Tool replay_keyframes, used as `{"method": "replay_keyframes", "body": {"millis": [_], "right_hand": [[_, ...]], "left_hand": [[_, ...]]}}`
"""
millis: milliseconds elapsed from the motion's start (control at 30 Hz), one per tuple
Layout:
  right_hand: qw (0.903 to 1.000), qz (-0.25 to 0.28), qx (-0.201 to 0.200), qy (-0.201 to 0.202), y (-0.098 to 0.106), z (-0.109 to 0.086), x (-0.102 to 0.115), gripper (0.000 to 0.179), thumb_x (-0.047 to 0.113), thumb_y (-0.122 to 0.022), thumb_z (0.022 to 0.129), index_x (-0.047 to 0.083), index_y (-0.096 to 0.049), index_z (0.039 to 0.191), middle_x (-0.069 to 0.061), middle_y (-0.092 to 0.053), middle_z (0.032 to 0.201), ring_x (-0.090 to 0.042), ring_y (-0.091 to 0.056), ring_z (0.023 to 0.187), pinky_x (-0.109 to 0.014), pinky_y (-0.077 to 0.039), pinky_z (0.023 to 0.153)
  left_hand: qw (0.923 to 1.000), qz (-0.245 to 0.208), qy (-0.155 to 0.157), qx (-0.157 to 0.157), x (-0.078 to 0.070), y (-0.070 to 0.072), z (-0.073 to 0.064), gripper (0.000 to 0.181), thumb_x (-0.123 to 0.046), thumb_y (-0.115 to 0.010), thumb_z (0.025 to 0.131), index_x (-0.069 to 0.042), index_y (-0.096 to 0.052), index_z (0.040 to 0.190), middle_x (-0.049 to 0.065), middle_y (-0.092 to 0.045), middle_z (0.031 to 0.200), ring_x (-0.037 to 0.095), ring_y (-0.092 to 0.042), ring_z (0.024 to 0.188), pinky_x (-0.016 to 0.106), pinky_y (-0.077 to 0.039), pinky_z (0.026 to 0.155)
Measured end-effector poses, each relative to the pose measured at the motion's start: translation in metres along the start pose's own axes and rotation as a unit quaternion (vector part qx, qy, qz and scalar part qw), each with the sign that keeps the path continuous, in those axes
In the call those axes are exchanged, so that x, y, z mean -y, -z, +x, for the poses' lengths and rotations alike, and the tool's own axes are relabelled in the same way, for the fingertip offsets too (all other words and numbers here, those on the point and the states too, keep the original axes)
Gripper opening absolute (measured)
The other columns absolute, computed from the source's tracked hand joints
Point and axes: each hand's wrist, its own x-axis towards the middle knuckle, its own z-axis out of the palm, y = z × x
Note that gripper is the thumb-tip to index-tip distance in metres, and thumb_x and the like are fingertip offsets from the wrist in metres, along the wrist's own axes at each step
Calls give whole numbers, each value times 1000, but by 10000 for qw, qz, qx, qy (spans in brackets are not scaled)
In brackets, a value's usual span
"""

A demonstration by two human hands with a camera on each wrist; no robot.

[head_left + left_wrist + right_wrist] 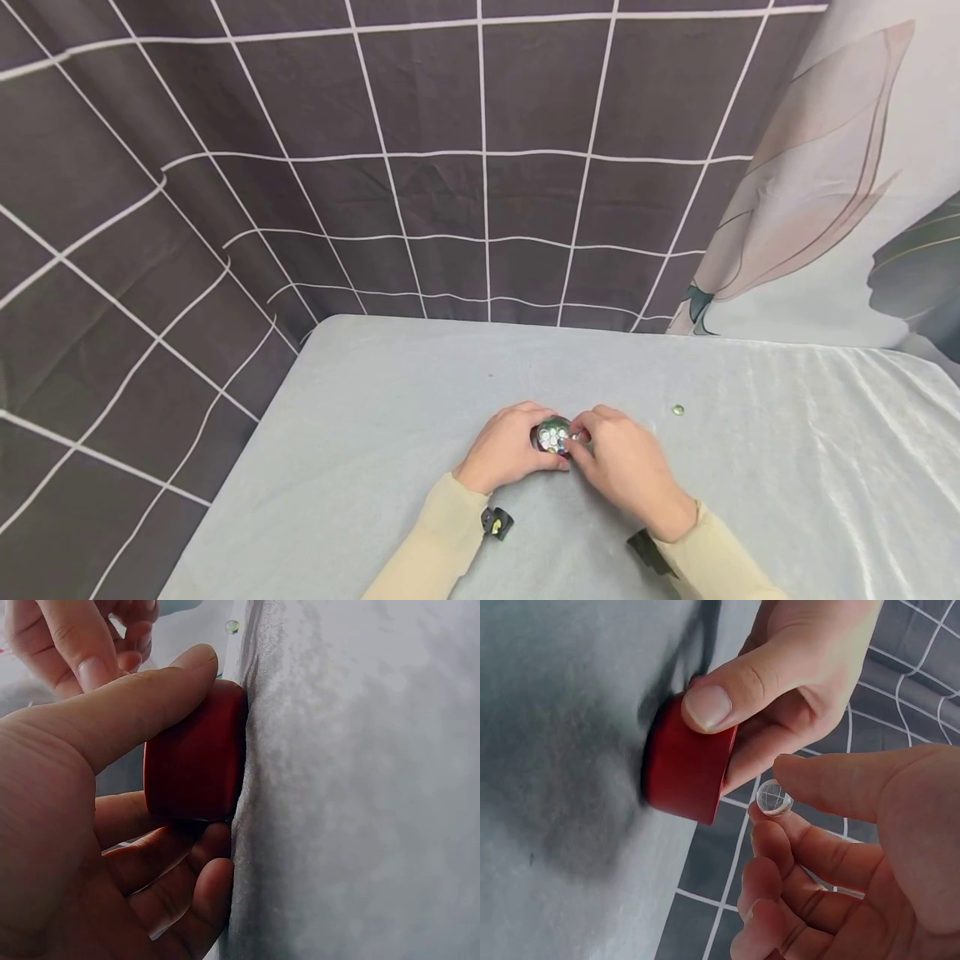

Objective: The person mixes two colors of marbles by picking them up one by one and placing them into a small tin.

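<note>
A small red round container stands on the cloth, with several clear glass gems showing inside it from above. My left hand grips its side, the thumb along the near wall and the fingers round the far side. In the left wrist view the container's smooth red wall shows under the thumb. Just right of the container, my right hand pinches a clear glass gem between thumb and index finger, close to the rim. The other right fingers are loosely curled.
One loose greenish glass gem lies on the pale cloth-covered table, beyond the right hand. A dark curtain with white grid lines hangs behind the table and along its left side. A leaf-patterned curtain hangs at the right.
</note>
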Motion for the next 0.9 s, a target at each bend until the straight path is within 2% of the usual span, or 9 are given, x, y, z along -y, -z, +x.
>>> {"method": "replay_keyframes", "body": {"millis": [467,900], "right_hand": [[9997,72,187,-103,-8,4,7,12,14,-81,80,11,-71,85,6,-52,72,-8,-47,62,-30,-45,54],[9990,14,389,-220,-13,9,9,12,17,-80,80,11,-69,82,4,-54,72,-10,-50,61,-33,-47,54]], "left_hand": [[9999,77,58,50,0,0,-1,54,-42,-88,75,-19,-73,121,-8,-69,120,6,-62,107,24,-48,94],[9999,77,-88,-40,2,0,1,51,-39,-88,75,-17,-74,119,-7,-70,115,5,-63,105,21,-48,92]]}}
